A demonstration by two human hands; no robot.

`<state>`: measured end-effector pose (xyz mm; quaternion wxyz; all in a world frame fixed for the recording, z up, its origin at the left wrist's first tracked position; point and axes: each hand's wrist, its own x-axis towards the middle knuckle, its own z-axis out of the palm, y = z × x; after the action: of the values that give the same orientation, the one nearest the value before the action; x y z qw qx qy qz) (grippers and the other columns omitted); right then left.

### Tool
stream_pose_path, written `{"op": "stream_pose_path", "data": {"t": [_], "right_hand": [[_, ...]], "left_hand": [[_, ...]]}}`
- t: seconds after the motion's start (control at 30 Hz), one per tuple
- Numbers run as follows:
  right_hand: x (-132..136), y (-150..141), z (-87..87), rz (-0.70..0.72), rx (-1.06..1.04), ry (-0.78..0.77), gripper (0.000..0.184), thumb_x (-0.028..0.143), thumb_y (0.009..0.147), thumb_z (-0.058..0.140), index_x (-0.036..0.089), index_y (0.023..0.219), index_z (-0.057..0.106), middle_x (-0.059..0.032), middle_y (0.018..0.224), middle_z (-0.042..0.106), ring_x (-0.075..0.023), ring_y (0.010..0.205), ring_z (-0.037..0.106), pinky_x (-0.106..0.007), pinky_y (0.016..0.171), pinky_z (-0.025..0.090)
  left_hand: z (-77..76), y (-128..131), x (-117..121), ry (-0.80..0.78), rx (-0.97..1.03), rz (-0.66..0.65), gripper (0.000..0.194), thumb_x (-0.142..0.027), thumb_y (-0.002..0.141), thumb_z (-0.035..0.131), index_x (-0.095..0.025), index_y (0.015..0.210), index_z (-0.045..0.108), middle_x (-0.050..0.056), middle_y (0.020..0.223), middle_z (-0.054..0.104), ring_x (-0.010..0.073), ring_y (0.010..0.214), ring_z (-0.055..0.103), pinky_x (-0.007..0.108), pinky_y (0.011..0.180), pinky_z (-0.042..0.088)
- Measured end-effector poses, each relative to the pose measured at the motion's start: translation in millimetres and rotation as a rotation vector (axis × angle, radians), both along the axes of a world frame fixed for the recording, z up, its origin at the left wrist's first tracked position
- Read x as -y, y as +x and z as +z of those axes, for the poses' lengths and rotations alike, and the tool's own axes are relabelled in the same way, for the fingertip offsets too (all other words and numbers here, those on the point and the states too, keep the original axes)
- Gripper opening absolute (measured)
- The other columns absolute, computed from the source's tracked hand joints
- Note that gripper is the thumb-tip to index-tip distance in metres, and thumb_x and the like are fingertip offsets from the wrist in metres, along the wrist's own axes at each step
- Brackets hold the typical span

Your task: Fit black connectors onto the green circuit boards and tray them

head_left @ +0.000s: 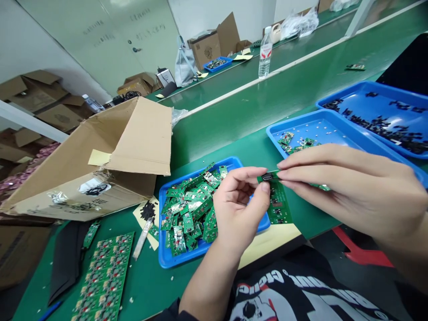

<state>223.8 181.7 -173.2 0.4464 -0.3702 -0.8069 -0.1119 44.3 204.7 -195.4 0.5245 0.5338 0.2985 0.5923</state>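
In the head view, the left hand (239,200) pinches a small green circuit board (278,200) between thumb and forefinger, holding it upright above the near edge of the green surface (234,107). The right hand (347,183) reaches in from the right with fingers extended and closed on the board's top edge, where a small dark connector sits; a second green piece shows beneath its fingers.

Just left of the hands lies a blue tray (165,261) heaped with loose green boards of the same kind, overlapping in a pile. Behind the right hand a second blue tray (321,122) holds only a few green boards in its near left corner. Beside it, farther right, a third blue tray (368,91) carries scattered small dark parts.

At the left an open cardboard box (100,165) lies tipped on its side; its contents cannot be seen. A panel of unseparated boards (105,276) lies flat at the lower left. A clear plastic bottle (265,53) stands upright farther back.
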Motion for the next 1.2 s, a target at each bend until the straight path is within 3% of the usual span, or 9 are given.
{"op": "stream_pose_path", "data": {"t": [0.2,0.37,0.57,0.73,1.2], "right_hand": [[-2,4,-3.5,0.062,0.103,0.092,0.013,0.003,0.098,0.070,0.011,0.108,0.069,-0.0112,0.107,0.073,-0.0185,0.100,0.072,-0.031,0.088,0.061],[0,6,-1.7,0.061,0.131,0.084,0.022,-0.001,0.097,0.067,0.016,0.110,0.064,-0.0101,0.104,0.071,-0.0214,0.096,0.068,-0.036,0.082,0.060],[6,-5,1.3,-0.057,0.087,0.097,0.020,0.002,0.097,0.070,0.020,0.103,0.066,-0.0062,0.092,0.069,-0.0177,0.085,0.066,-0.032,0.075,0.056],[11,-9,1.3,-0.087,-0.023,-0.020,0.018,0.005,0.101,0.066,0.022,0.100,0.063,-0.0031,0.092,0.069,-0.0141,0.083,0.068,-0.029,0.078,0.056],[8,-8,2.7,-0.016,-0.146,-0.193,0.015,0.010,0.104,0.061,0.023,0.096,0.060,-0.0002,0.087,0.067,-0.0116,0.072,0.065,-0.026,0.064,0.054]], "left_hand": [[0.6,1,0,0.020,0.034,-0.002,0.012,-0.010,0.085,0.081,-0.022,0.089,0.081,-0.003,0.073,0.066,0.0059,0.059,0.060,0.012,0.054,0.053],[-4.4,3,0,0.116,0.056,0.033,0.020,-0.007,0.089,0.079,-0.025,0.095,0.083,-0.004,0.074,0.066,0.0047,0.063,0.060,0.009,0.059,0.053],[-9.2,4,1,0.220,0.013,0.059,0.018,-0.012,0.093,0.079,-0.026,0.104,0.083,-0.002,0.080,0.068,0.0056,0.068,0.063,0.011,0.066,0.057],[-9.7,5,4,0.223,0.003,0.085,0.020,-0.011,0.094,0.079,-0.026,0.106,0.083,-0.001,0.084,0.071,0.0053,0.072,0.067,0.010,0.070,0.058],[-12.0,13,3,0.247,0.050,0.124,0.023,-0.007,0.091,0.080,-0.028,0.103,0.082,-0.003,0.085,0.075,0.0048,0.075,0.071,0.010,0.072,0.059]]}}
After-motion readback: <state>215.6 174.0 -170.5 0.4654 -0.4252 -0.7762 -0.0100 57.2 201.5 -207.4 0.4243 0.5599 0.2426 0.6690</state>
